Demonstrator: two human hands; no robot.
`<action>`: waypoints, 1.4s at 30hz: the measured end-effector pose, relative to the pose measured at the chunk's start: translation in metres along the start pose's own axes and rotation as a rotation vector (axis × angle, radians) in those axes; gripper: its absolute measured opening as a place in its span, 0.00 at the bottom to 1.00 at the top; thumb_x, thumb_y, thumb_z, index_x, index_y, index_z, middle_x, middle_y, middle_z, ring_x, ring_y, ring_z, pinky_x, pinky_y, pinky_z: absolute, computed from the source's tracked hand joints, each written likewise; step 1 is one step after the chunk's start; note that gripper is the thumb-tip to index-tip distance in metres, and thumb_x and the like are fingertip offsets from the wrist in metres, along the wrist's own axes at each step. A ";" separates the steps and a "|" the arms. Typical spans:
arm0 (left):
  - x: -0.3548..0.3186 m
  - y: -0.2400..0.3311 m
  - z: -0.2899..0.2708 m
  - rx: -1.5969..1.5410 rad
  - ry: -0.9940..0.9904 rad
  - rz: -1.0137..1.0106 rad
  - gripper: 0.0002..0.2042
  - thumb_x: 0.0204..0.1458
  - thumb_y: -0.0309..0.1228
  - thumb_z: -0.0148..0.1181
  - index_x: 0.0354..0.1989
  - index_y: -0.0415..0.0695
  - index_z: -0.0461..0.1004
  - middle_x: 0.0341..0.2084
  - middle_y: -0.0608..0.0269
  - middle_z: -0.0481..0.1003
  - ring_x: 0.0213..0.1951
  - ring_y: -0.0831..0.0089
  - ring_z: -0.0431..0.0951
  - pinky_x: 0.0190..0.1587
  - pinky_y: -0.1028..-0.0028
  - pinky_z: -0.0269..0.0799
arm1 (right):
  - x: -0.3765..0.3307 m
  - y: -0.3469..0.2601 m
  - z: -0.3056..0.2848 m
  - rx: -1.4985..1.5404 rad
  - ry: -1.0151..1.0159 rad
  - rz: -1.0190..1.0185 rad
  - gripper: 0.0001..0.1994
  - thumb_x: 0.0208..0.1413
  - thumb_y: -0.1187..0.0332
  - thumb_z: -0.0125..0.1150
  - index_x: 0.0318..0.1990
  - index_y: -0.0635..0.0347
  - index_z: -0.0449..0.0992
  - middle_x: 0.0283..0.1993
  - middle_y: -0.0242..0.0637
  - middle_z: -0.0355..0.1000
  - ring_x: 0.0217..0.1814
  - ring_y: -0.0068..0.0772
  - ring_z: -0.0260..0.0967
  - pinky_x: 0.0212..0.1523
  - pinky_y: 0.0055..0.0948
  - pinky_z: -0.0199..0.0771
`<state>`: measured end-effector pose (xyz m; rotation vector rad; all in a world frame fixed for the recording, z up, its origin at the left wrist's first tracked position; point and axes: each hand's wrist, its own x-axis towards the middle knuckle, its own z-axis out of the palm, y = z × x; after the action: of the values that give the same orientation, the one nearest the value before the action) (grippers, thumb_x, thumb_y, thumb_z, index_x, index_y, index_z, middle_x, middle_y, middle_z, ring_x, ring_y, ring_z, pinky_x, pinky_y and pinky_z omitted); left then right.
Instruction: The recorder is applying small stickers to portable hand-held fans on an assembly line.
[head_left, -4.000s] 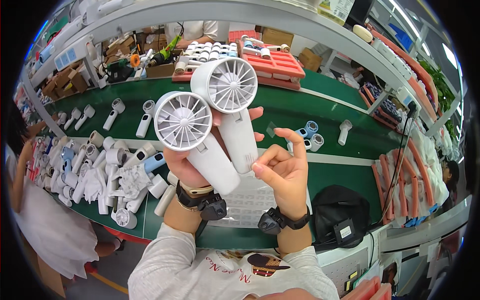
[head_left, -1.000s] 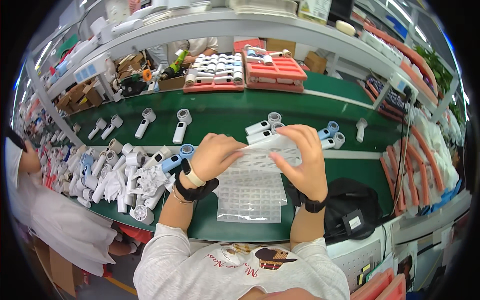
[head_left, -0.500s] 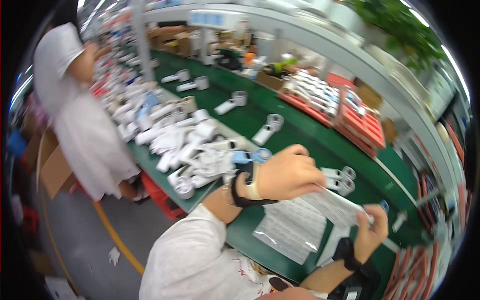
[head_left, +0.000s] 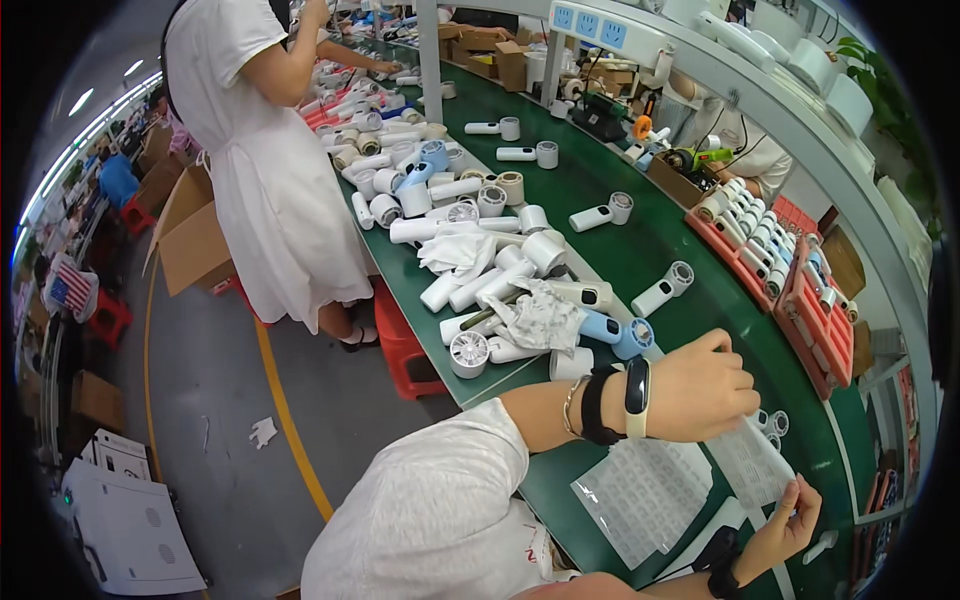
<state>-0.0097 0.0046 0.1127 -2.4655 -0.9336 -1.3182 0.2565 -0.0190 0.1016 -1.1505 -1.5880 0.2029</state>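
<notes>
My left hand (head_left: pixel 695 390), wearing a pale-strapped band, is closed on the upper edge of a translucent sheet of small printed labels (head_left: pixel 750 465). The lower right corner of that sheet is pinched in my right hand (head_left: pixel 790 520). Between them the sheet is stretched at a tilt above the green bench. My left fingertips are mostly hidden behind the hand. Beneath lie more clear label sheets (head_left: pixel 640 500) and a white strip (head_left: pixel 715 530). Just beyond my left wrist sits a blue handheld fan (head_left: pixel 620 332), at the edge of a heap of white ones (head_left: pixel 510 270).
Separate white fans (head_left: pixel 655 290) lie spaced along the green belt (head_left: pixel 570 175). Red trays (head_left: pixel 745 245) filled with fan bodies stand at the far right, below a grey shelf frame. A person in white (head_left: pixel 285 180) stands at the left, near a cardboard box (head_left: pixel 195 245) and red stool (head_left: pixel 405 350).
The view has swung left, so the bench and my hands appear farther right and more of the floor shows. Both hands still hold the label sheet.
</notes>
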 end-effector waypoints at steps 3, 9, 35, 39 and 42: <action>0.002 0.005 0.006 -0.049 0.025 0.024 0.08 0.48 0.37 0.61 0.27 0.49 0.71 0.23 0.70 0.70 0.32 0.71 0.71 0.45 0.68 0.62 | 0.000 -0.006 0.008 0.045 0.027 -0.070 0.08 0.60 0.69 0.55 0.34 0.66 0.70 0.34 0.32 0.67 0.37 0.21 0.61 0.41 0.18 0.61; 0.006 0.011 0.008 -0.148 0.029 0.058 0.08 0.48 0.37 0.61 0.27 0.48 0.70 0.21 0.69 0.69 0.29 0.70 0.71 0.41 0.71 0.64 | 0.002 -0.004 -0.009 0.286 -0.133 -0.150 0.11 0.61 0.67 0.53 0.30 0.65 0.67 0.35 0.35 0.65 0.39 0.25 0.60 0.45 0.20 0.58; 0.007 0.016 0.024 -0.174 0.208 0.032 0.10 0.42 0.42 0.65 0.22 0.51 0.73 0.15 0.69 0.69 0.22 0.68 0.71 0.28 0.67 0.64 | -0.004 -0.003 -0.010 0.215 -0.184 -0.104 0.03 0.58 0.77 0.55 0.34 0.69 0.72 0.30 0.37 0.70 0.29 0.22 0.61 0.30 0.19 0.63; 0.007 0.014 0.019 -0.194 0.179 0.011 0.10 0.42 0.42 0.65 0.23 0.51 0.73 0.15 0.68 0.69 0.23 0.67 0.72 0.28 0.67 0.65 | -0.006 -0.019 -0.005 0.182 -0.189 -0.047 0.06 0.59 0.75 0.53 0.37 0.71 0.73 0.33 0.40 0.71 0.30 0.25 0.64 0.31 0.21 0.64; 0.011 0.015 0.018 -0.203 0.153 0.094 0.10 0.46 0.41 0.62 0.25 0.50 0.71 0.16 0.70 0.66 0.22 0.71 0.68 0.26 0.71 0.62 | -0.007 -0.019 -0.004 0.139 -0.141 -0.033 0.06 0.58 0.75 0.53 0.36 0.70 0.72 0.33 0.38 0.69 0.32 0.24 0.63 0.32 0.20 0.62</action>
<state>0.0161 0.0061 0.1125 -2.4743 -0.6695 -1.6132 0.2491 -0.0354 0.1112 -1.0200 -1.6870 0.3741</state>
